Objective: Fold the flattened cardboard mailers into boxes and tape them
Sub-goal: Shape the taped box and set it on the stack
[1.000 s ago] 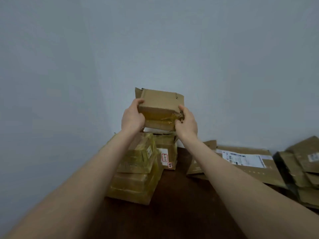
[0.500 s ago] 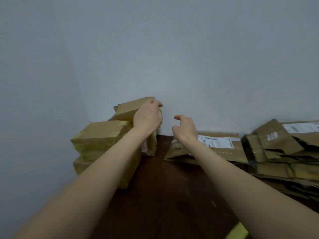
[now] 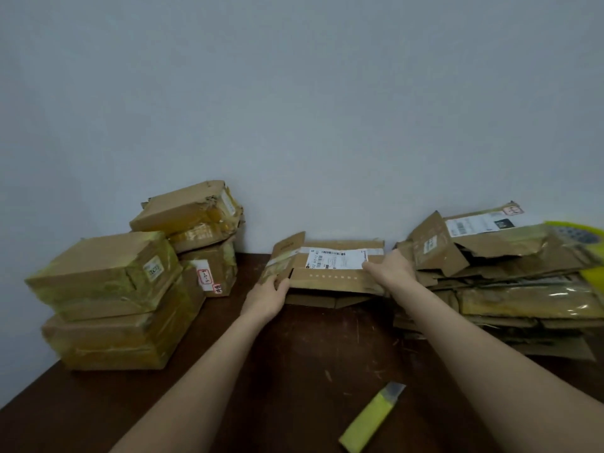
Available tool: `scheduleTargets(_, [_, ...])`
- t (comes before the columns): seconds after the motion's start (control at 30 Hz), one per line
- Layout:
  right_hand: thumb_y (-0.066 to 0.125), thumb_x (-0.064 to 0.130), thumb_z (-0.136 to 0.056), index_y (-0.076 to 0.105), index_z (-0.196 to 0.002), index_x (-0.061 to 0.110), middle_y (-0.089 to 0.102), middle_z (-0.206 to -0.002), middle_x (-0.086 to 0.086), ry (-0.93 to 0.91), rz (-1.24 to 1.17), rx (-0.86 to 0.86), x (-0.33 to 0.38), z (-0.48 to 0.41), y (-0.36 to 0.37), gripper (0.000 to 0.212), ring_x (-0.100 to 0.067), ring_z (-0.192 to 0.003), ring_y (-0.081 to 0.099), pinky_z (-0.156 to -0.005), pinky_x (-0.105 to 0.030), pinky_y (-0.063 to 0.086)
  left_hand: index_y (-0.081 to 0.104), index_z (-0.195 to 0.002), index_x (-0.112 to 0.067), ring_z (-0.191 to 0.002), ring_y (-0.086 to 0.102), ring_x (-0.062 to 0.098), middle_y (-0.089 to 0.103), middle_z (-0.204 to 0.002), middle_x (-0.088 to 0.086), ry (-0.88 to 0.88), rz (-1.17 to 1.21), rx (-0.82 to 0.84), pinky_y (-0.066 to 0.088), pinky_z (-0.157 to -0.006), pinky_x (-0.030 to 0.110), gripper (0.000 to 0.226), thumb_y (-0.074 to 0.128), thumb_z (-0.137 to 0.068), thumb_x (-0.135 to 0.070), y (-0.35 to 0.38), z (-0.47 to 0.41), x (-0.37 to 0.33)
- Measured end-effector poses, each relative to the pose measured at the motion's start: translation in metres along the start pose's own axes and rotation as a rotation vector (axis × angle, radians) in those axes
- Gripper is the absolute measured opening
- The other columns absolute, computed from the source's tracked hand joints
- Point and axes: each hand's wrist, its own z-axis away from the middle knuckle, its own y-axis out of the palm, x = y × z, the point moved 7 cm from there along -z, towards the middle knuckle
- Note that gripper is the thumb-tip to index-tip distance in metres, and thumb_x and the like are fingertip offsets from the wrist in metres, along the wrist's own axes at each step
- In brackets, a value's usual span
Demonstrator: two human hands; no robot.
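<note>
**Both hands on one flat mailer (image 3: pixel 330 277)**

It lies on the surface (image 3: pixel 294 371) at the wall, spanning both hands. Left hand (image 3: pixel 268 297) grips its left end, thumb over the edge below a raised flap (image 3: pixel 287 248). Right hand (image 3: pixel 389 269) holds its right end, thumb on top at the label (image 3: pixel 336 258); fingers mostly hidden. Taped boxes (image 3: pixel 108 289) are stacked left of the left hand. A pile (image 3: pixel 506 289) of flat cardboard sits just right of the right hand, with a tape roll (image 3: pixel 578 233) on top, cut off by the frame. A yellow knife (image 3: pixel 372 416) lies nearer the person, between the forearms, untouched.
</note>
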Motion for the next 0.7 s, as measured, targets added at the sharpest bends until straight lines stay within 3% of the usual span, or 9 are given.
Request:
scheduleTargets(0.07, [0.065, 0.035, -0.086, 0.055, -0.120, 0.002, 0.065, -0.110, -0.014, 0.009, -0.058, 0.013, 0.001, -0.003, 0.003, 0.048, -0.033, -0.098, 0.064, -0.073, -0.035, 0.052, 0.038, -0.144, -0.021, -0.131, 0.042, 0.031, 0.044, -0.145, 0.010, -0.005, 0.086, -0.041, 0.034, -0.103, 0.037, 0.057, 0.028, -0.098, -0.054, -0.005, 0.002, 0.004])
scheduleTargets(0.17, [0.067, 0.016, -0.083, 0.062, -0.088, 0.007, 0.067, -0.100, -0.011, 0.043, -0.325, 0.001, -0.004, 0.000, 0.002, 0.011, -0.028, -0.090, 0.063, -0.073, -0.033, 0.052, 0.045, -0.140, -0.019, -0.130, 0.043, 0.029, 0.047, -0.143, 0.010, -0.020, 0.188, -0.049, 0.033, -0.101, 0.035, 0.057, 0.027, -0.099, -0.053, -0.015, 0.008, 0.009])
scheduleTargets(0.23, [0.066, 0.006, -0.084, 0.060, -0.079, 0.013, 0.068, -0.098, -0.009, 0.044, -0.464, 0.004, -0.007, 0.007, -0.001, 0.010, -0.027, -0.090, 0.064, -0.080, -0.037, 0.055, 0.045, -0.140, -0.015, -0.132, 0.041, 0.029, 0.045, -0.145, 0.011, -0.007, 0.209, -0.045, 0.032, -0.104, 0.035, 0.058, 0.030, -0.099, -0.052, -0.019, 0.014, 0.007])
scheduleTargets(0.33, [0.061, 0.002, -0.088, 0.059, -0.084, 0.019, 0.066, -0.096, -0.003, -0.018, -0.551, 0.006, -0.002, 0.026, -0.016, 0.018, -0.022, -0.091, 0.064, -0.082, -0.038, 0.055, 0.035, -0.146, -0.016, -0.132, 0.041, 0.029, 0.041, -0.147, 0.011, 0.007, 0.325, -0.210, 0.035, -0.108, 0.042, 0.063, 0.043, -0.095, -0.052, -0.038, 0.032, -0.001])
scheduleTargets(0.43, [0.063, 0.009, -0.089, 0.058, -0.099, 0.022, 0.067, -0.102, 0.001, -0.071, -0.560, -0.072, -0.001, 0.049, -0.042, 0.017, -0.020, -0.095, 0.063, -0.086, -0.041, 0.054, 0.030, -0.147, -0.015, -0.131, 0.041, 0.029, 0.034, -0.148, 0.011, 0.029, 0.402, -0.396, 0.038, -0.106, 0.046, 0.069, 0.054, -0.091, -0.048, -0.068, 0.062, -0.016])
scheduleTargets(0.57, [0.061, 0.013, -0.092, 0.056, -0.103, 0.021, 0.063, -0.101, 0.003, -0.102, -0.616, -0.169, -0.010, 0.087, -0.075, 0.015, -0.017, -0.092, 0.060, -0.085, -0.037, 0.051, 0.052, -0.122, -0.016, -0.114, 0.051, 0.019, 0.051, -0.124, 0.003, 0.305, 0.162, -0.653, 0.043, -0.088, 0.031, 0.036, 0.058, -0.091, -0.033, -0.104, 0.137, -0.061])
scheduleTargets(0.63, [0.060, 0.012, -0.092, 0.056, -0.106, 0.019, 0.062, -0.101, 0.005, -0.117, -0.644, -0.211, -0.015, 0.108, -0.086, 0.016, -0.015, -0.092, 0.058, -0.084, -0.035, 0.050, 0.060, -0.101, -0.024, -0.097, 0.059, 0.014, 0.060, -0.100, -0.007, 0.447, 0.073, -0.496, 0.049, -0.078, 0.029, 0.013, 0.058, -0.089, -0.027, -0.086, 0.173, -0.085])
scheduleTargets(0.7, [0.058, 0.012, -0.093, 0.053, -0.106, 0.021, 0.059, -0.099, 0.006, -0.122, -0.683, -0.250, -0.021, 0.127, -0.095, 0.017, -0.014, -0.093, 0.057, -0.084, -0.032, 0.049, 0.059, -0.090, -0.031, -0.092, 0.061, 0.015, 0.063, -0.091, -0.011, 0.503, -0.133, -0.242, 0.050, -0.075, 0.030, 0.004, 0.058, -0.087, -0.032, -0.044, 0.203, -0.098])
